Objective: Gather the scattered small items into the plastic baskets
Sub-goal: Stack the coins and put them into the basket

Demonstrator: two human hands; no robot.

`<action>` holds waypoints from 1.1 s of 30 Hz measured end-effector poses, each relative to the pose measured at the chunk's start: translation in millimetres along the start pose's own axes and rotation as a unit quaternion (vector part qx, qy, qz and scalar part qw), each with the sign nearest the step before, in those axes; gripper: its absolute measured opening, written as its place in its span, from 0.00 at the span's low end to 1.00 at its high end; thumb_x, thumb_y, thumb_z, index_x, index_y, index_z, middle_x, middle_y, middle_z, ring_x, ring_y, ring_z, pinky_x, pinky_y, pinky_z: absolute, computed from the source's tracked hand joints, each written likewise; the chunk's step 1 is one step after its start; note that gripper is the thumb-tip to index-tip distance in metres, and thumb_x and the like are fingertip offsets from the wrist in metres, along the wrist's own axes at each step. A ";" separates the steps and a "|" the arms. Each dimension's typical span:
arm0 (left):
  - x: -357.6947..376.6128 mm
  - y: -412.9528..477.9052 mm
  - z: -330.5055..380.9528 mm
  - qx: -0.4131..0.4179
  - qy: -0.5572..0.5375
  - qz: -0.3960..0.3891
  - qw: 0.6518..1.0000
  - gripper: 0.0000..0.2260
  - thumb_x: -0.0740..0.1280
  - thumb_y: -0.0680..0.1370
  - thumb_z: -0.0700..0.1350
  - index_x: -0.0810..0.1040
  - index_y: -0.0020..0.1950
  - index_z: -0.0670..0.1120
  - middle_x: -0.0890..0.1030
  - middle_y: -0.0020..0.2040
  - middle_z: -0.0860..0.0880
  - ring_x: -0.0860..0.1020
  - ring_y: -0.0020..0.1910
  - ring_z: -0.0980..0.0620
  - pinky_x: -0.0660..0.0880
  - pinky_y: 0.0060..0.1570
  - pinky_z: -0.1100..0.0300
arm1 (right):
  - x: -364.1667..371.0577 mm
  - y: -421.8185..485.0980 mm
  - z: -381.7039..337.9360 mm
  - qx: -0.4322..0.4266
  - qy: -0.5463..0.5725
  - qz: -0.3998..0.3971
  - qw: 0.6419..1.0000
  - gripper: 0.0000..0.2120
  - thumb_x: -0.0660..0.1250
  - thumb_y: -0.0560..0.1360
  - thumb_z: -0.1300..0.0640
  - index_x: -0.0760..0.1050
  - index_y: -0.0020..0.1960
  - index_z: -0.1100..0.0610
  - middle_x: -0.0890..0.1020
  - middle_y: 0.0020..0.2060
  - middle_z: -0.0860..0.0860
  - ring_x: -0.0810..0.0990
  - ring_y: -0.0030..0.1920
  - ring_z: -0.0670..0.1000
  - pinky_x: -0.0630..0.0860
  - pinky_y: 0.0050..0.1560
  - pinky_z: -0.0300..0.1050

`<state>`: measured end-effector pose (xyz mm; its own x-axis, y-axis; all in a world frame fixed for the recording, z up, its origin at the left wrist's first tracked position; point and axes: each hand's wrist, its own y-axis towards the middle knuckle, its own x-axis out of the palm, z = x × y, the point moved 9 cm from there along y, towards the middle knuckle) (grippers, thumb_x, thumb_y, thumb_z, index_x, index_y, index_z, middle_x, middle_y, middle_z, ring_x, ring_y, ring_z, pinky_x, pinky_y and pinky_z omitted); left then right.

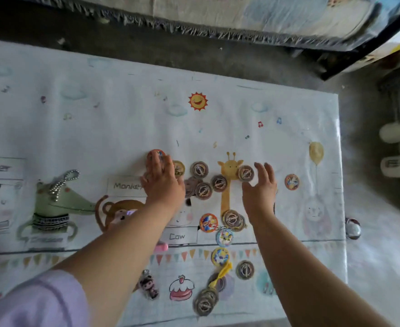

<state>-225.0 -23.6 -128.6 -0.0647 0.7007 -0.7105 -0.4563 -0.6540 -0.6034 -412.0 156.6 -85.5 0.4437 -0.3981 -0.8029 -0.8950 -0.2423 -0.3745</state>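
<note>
Head view, discs (218,182) on cartoon mat (123,119), floor (217,57)

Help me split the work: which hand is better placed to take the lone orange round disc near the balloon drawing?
Right, probably. The right hand is open just beside the lone orange round disc; the left hand lies far across the brown disc cluster.
</note>
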 end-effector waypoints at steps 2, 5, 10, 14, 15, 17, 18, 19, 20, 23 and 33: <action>-2.1 0.7 -3.8 0.009 0.012 0.014 1.000 0.31 0.57 0.82 0.53 0.45 0.80 0.50 0.36 0.79 0.47 0.37 0.78 0.46 0.47 0.74 0.39 | -22.5 20.0 21.2 0.062 0.002 0.030 0.998 0.28 0.63 0.74 0.61 0.64 0.73 0.48 0.56 0.77 0.48 0.57 0.75 0.53 0.60 0.71 0.56; -2.9 2.6 -12.0 0.014 0.037 0.016 0.999 0.33 0.57 0.80 0.58 0.43 0.79 0.54 0.35 0.79 0.50 0.37 0.78 0.47 0.45 0.74 0.38 | -42.3 46.6 56.1 0.144 0.000 0.016 0.989 0.28 0.60 0.77 0.51 0.58 0.76 0.44 0.51 0.78 0.48 0.51 0.77 0.52 0.56 0.73 0.60; 9.8 3.9 -12.9 0.006 0.079 -0.042 0.996 0.33 0.53 0.81 0.61 0.38 0.78 0.56 0.28 0.76 0.48 0.32 0.76 0.44 0.38 0.73 0.39 | -15.7 41.5 65.8 0.203 -0.047 -0.047 0.977 0.27 0.56 0.77 0.39 0.55 0.75 0.38 0.46 0.78 0.48 0.44 0.78 0.53 0.51 0.73 0.62; 16.6 4.7 -12.0 0.003 0.083 -0.058 0.995 0.34 0.53 0.80 0.62 0.36 0.78 0.56 0.25 0.75 0.47 0.29 0.75 0.43 0.35 0.72 0.38 | 43.7 -4.1 8.9 0.128 -0.032 -0.093 0.987 0.26 0.55 0.78 0.39 0.54 0.75 0.36 0.41 0.78 0.45 0.36 0.77 0.52 0.40 0.74 0.61; 16.8 4.8 -12.1 0.004 0.084 -0.060 0.995 0.34 0.53 0.80 0.62 0.36 0.78 0.56 0.25 0.75 0.47 0.28 0.75 0.43 0.35 0.72 0.38 | 59.0 -17.6 -5.2 0.103 -0.025 -0.115 0.988 0.26 0.55 0.78 0.39 0.53 0.75 0.35 0.40 0.78 0.45 0.34 0.77 0.52 0.38 0.74 0.62; 16.7 4.4 -12.7 0.005 0.087 -0.063 0.994 0.35 0.53 0.79 0.64 0.37 0.78 0.56 0.25 0.75 0.47 0.28 0.74 0.43 0.34 0.72 0.38 | 83.0 -44.2 -27.3 0.052 -0.015 -0.166 0.985 0.26 0.55 0.78 0.39 0.54 0.75 0.36 0.39 0.78 0.43 0.33 0.76 0.51 0.36 0.74 0.61; 16.5 4.0 -12.7 0.005 0.087 -0.064 0.994 0.36 0.53 0.79 0.65 0.36 0.78 0.56 0.25 0.75 0.47 0.28 0.74 0.43 0.34 0.71 0.39 | 88.9 -54.8 -34.3 0.027 -0.006 -0.182 0.983 0.26 0.55 0.78 0.39 0.55 0.75 0.36 0.40 0.78 0.42 0.33 0.76 0.50 0.36 0.74 0.61; 16.6 3.9 -12.3 0.006 0.086 -0.065 0.994 0.37 0.53 0.78 0.66 0.36 0.78 0.56 0.26 0.75 0.47 0.28 0.74 0.43 0.34 0.71 0.39 | 90.2 -62.0 -36.8 0.009 0.010 -0.192 0.981 0.26 0.56 0.78 0.39 0.56 0.74 0.36 0.42 0.78 0.41 0.35 0.77 0.49 0.36 0.74 0.59; 17.0 3.7 -11.8 0.006 0.085 -0.066 0.994 0.37 0.52 0.77 0.67 0.36 0.78 0.55 0.26 0.75 0.47 0.28 0.75 0.43 0.34 0.71 0.39 | 84.7 -64.5 -36.4 -0.005 0.033 -0.187 0.982 0.26 0.57 0.78 0.39 0.57 0.74 0.36 0.44 0.78 0.40 0.37 0.77 0.47 0.37 0.74 0.58; 18.9 3.1 -11.6 0.004 0.096 -0.068 0.993 0.40 0.51 0.75 0.70 0.35 0.78 0.55 0.26 0.75 0.47 0.28 0.74 0.43 0.34 0.71 0.38 | 39.4 -50.7 0.9 0.020 0.033 -0.094 0.995 0.25 0.59 0.78 0.41 0.58 0.74 0.36 0.47 0.78 0.40 0.42 0.77 0.45 0.42 0.73 0.56; 21.0 -0.5 -9.1 0.031 0.154 -0.070 0.985 0.39 0.55 0.77 0.67 0.35 0.78 0.54 0.27 0.76 0.49 0.31 0.75 0.40 0.37 0.72 0.38 | 79.8 -91.3 15.8 0.166 0.057 -0.151 0.973 0.29 0.57 0.79 0.41 0.50 0.76 0.37 0.39 0.78 0.44 0.36 0.77 0.53 0.42 0.74 0.59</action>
<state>-218.0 -11.2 -146.5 0.2715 0.6570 -0.7033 -0.4957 -0.5309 -0.6873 -295.6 160.9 -122.7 0.6737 -0.4537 -0.5833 -0.6802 -0.0720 -0.7295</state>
